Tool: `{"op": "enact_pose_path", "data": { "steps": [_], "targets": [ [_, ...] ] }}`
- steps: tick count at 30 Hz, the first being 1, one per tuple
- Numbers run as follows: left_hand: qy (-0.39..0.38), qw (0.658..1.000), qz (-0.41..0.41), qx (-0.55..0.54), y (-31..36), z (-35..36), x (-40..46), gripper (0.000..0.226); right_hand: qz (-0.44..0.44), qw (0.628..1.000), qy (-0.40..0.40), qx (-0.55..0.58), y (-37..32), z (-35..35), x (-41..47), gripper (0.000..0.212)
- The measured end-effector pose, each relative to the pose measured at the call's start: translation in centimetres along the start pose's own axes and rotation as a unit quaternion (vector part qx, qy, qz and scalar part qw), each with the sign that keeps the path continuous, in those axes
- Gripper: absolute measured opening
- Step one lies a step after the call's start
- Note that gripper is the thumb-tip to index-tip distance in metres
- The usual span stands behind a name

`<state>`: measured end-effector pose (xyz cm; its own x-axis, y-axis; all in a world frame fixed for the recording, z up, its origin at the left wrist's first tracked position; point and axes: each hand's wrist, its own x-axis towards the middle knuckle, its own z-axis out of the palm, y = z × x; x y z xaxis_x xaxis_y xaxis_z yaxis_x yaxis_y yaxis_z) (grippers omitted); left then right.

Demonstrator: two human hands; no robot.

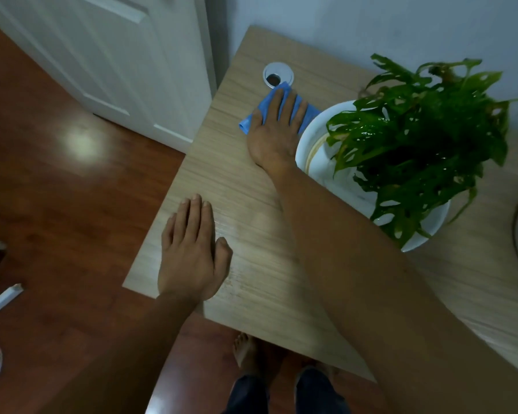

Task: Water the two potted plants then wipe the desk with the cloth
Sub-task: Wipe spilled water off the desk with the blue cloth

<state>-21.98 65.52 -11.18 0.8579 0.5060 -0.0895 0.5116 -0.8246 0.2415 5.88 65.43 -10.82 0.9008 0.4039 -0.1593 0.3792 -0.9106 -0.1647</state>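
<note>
As right hand (274, 131) presses, cloth (266, 104) mostly hidden

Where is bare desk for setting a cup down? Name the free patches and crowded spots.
Free: the desk strip between the left hand and the right forearm; the near stretch between the white pot and the front edge. Crowded: the back, where right hand, blue cloth, grommet and pot meet.

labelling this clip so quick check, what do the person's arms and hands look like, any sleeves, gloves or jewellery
No sleeves reach into view. The left hand and right hand wear no gloves, rings, watch or wristband that I can see.
</note>
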Motion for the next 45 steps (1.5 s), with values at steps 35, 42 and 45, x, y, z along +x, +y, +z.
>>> {"op": "enact_pose_path", "data": {
  "steps": [35,42,45],
  "targets": [
    [0.044,0.997,-0.005,-0.066,0.6,-0.9,-0.1,0.066,-0.269,0.961,-0.051,-0.036,0.2,1.6,-11.3,0.063],
    [0.112,0.989,-0.055,-0.078,-0.1,-0.4,-2.2,0.052,-0.327,0.943,-0.054,-0.039,6.3,2.1,-19.8,0.063],
    [0.108,0.993,-0.042,-0.038,-0.9,0.2,-3.7,0.054,-0.332,0.94,-0.06,-0.049,10.6,2.0,-22.5,0.061]
  ]
}}
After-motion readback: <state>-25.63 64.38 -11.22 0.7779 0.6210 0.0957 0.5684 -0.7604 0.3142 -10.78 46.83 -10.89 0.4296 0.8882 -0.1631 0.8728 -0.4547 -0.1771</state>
